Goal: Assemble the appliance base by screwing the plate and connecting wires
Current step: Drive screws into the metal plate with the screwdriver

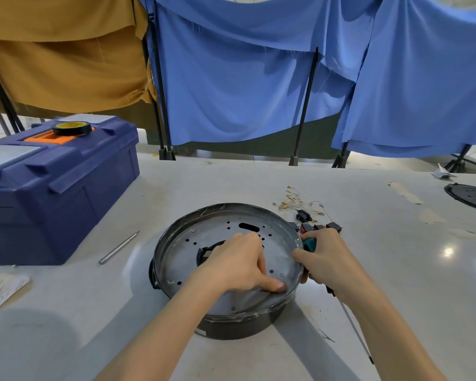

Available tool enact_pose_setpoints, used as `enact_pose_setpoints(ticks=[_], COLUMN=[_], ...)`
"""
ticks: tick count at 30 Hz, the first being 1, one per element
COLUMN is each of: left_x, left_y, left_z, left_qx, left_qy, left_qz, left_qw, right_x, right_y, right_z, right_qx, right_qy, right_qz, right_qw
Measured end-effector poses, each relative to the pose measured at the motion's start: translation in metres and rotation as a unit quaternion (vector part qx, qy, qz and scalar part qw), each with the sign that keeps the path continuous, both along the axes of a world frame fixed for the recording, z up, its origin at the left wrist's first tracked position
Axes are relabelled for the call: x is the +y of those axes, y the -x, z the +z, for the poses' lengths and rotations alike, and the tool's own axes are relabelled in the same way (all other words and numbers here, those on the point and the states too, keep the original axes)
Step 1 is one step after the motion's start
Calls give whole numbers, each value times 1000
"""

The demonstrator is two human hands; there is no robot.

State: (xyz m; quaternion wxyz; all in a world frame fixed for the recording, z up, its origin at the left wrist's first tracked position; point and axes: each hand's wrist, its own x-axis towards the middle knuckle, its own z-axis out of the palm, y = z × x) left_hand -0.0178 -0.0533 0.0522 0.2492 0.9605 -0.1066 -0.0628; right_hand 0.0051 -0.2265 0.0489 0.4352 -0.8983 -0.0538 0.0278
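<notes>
A round dark appliance base (239,329) stands upside down at the middle of the white table. A grey metal plate (182,251) with several holes lies inside its rim. My left hand (238,266) rests flat on the plate, thumb pressed near the front edge. My right hand (329,261) grips a screwdriver with a green handle (309,244) at the base's right rim; its long shaft (355,329) points back toward me. Loose wires with gold terminals (296,200) and small black switches (320,226) lie just behind the base to the right.
A blue toolbox (52,188) with a roll of black tape (72,128) on top stands at the left. A metal bit (118,247) lies beside it. A paper packet (0,291) sits at the left edge. A black disc (470,196) lies far right. Blue and ochre cloths hang behind.
</notes>
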Motion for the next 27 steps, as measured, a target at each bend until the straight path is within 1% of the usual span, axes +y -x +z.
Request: enact_pose_setpoints(ticks=[8,11,12,14,15,16,20,23,27], left_x=[-3,-5,-5,-5,-6,-6,-7,-11,-20], left_y=[0,2,3,7,10,15,32,38,47], left_z=[-1,0,1,2,4,5,8,4,-1], left_qx=[-18,-51,-69,-79,-69,-53,0,-31,-81], left_qy=[12,15,31,93,116,118,4,-90,-170], left_qz=[19,40,40,7,-12,-28,-79,-84,-76], left_qw=[1000,998,996,992,991,991,997,992,979], right_x=[-2,-2,-1,0,0,0,2,2,1], right_y=[-5,-6,-6,-7,-8,-9,-10,-11,-13], right_z=[-9,-11,-11,-11,-11,-11,-15,-17,-15], right_qx=[6,4,2,0,-2,-5,-1,6,16], right_qy=[-23,-25,-24,-23,-21,-17,-31,-50,-73], right_qz=[-18,-23,-23,-21,-21,-22,-29,-34,-40], right_qw=[1000,999,999,1000,1000,1000,999,998,996])
